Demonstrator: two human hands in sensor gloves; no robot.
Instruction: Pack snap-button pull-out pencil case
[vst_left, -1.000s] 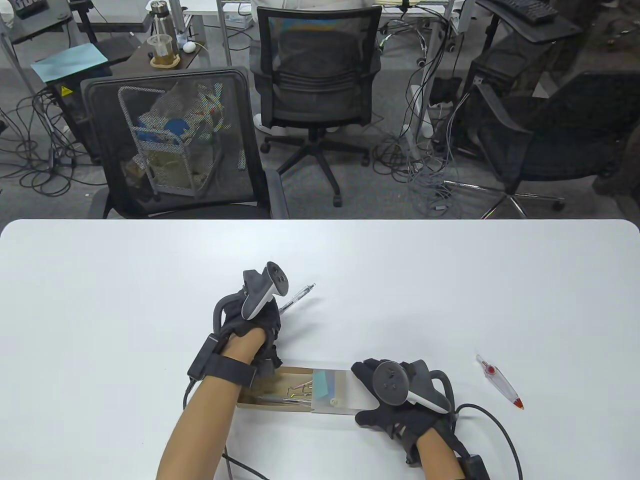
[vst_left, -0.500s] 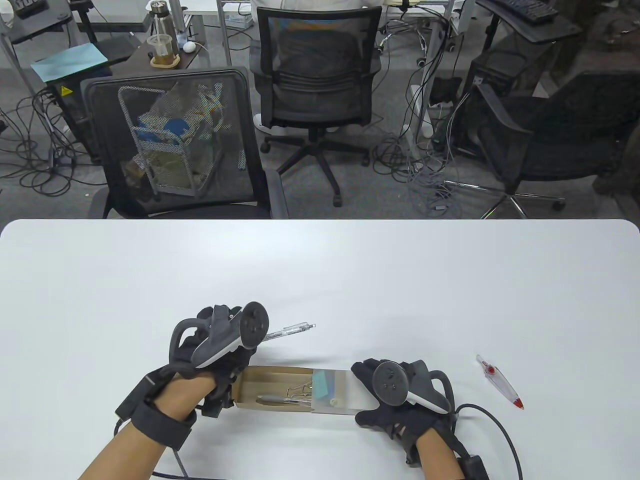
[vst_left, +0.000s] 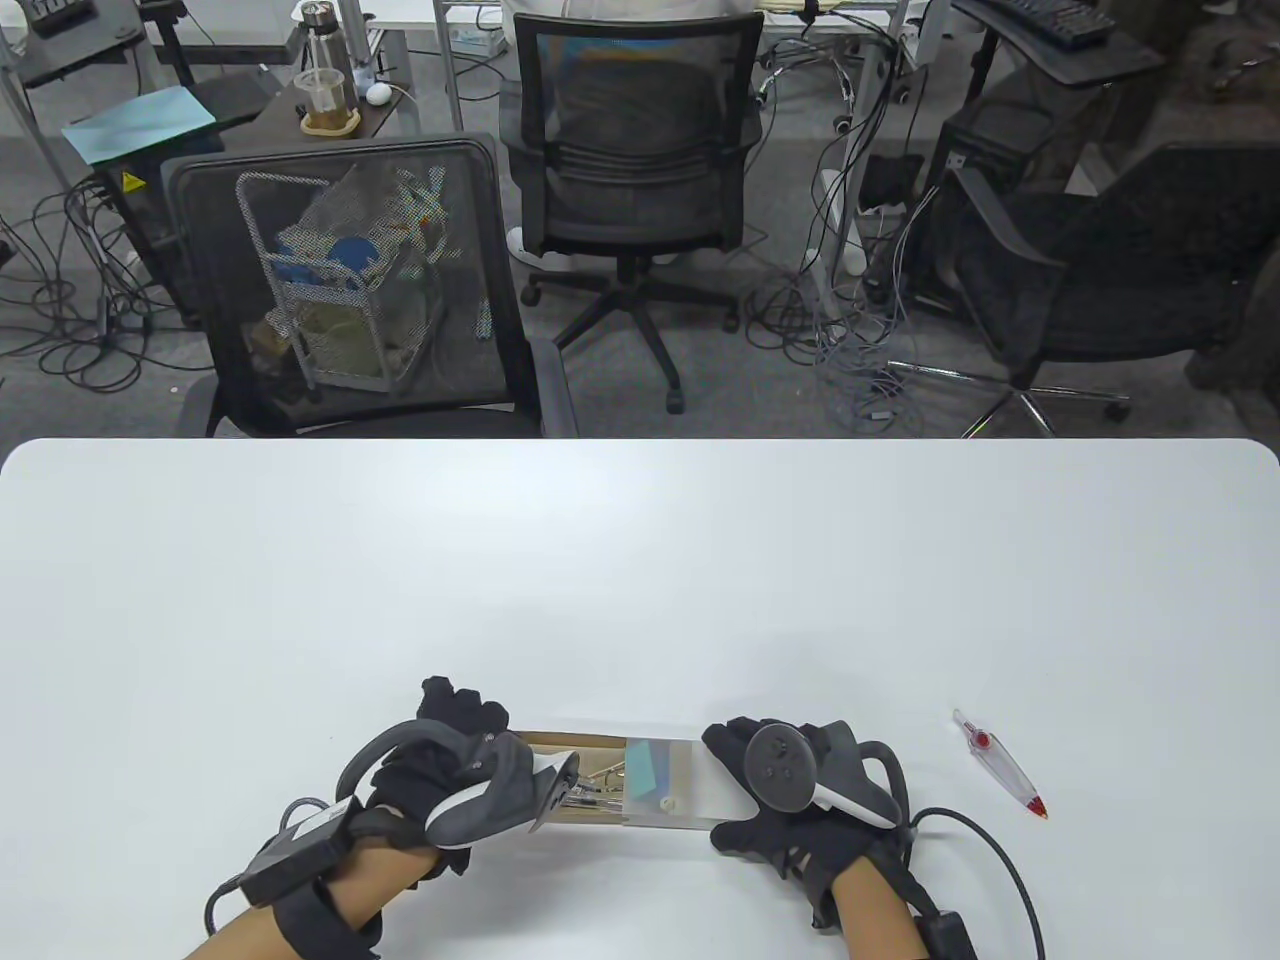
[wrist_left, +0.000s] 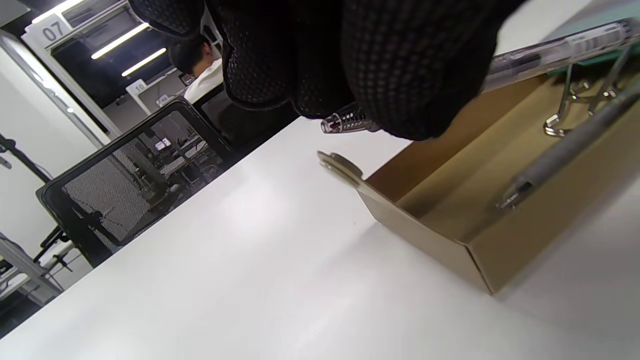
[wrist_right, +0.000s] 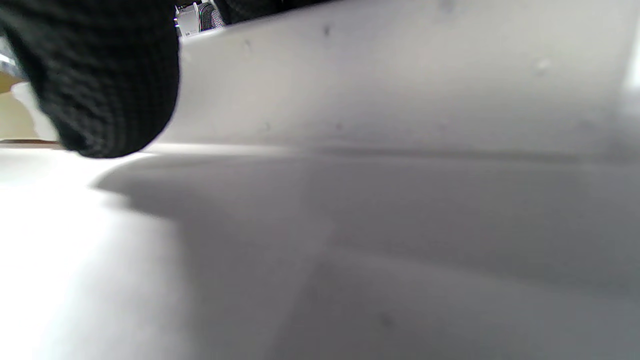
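Note:
The pencil case lies near the table's front edge: a brown cardboard tray (vst_left: 565, 743) pulled out to the left of its translucent sleeve (vst_left: 668, 790). My left hand (vst_left: 465, 765) is over the tray's left end. In the left wrist view its fingers (wrist_left: 400, 75) pinch a clear pen (wrist_left: 535, 55) just above the tray (wrist_left: 430, 240). A grey pen (wrist_left: 570, 150) and metal binder clips (wrist_left: 565, 107) lie inside the tray. My right hand (vst_left: 765, 790) grips the sleeve's right end and holds it on the table. A gloved finger (wrist_right: 100, 75) shows in the right wrist view.
A clear pen with a red tip (vst_left: 1000, 766) lies on the white table (vst_left: 640, 560) to the right of my right hand. Office chairs (vst_left: 350, 290) stand beyond the table's far edge.
My left hand took the clear pen from the table behind the case, swung left and came down over the tray's left end with it. My right hand and the case have not moved.

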